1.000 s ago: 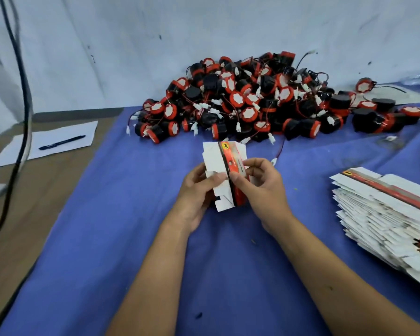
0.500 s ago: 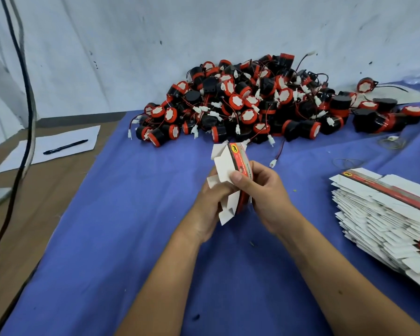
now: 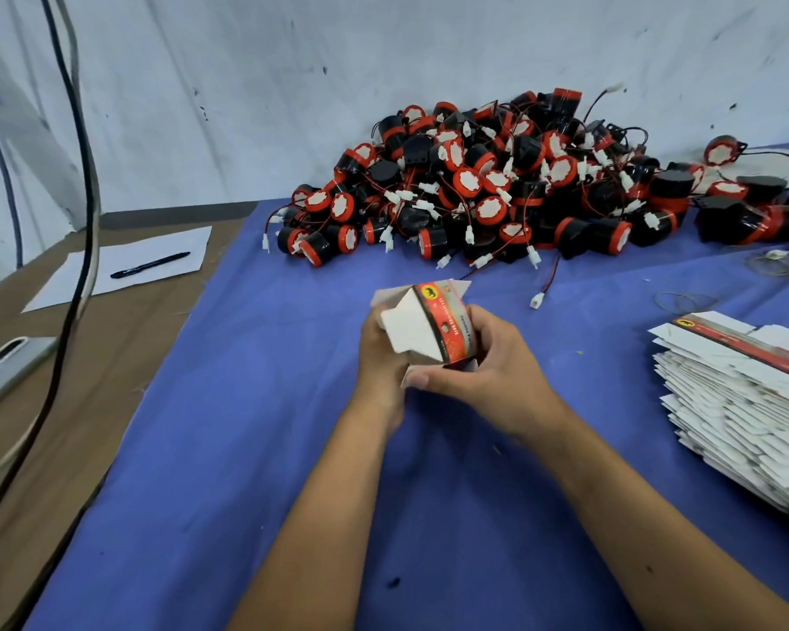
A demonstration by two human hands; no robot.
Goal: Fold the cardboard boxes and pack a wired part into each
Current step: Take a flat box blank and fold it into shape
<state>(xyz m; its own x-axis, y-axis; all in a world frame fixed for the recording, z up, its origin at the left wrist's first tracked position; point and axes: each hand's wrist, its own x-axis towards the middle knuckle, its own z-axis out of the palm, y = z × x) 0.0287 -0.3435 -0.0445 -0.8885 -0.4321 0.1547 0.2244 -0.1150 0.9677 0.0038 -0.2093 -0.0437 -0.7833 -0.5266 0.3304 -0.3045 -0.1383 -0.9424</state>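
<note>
Now my left hand (image 3: 380,357) and right hand (image 3: 483,371) grip the box (image 3: 422,327), popped from flat into shape before the parts pile (image 3: 483,189); flaps next.

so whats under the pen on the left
The pen lies on a white sheet of paper, which rests on the brown tabletop. Anything beneath the sheet is covered.

White box (image 3: 417,332), red band; blue cloth (image 3: 256,403)
</note>
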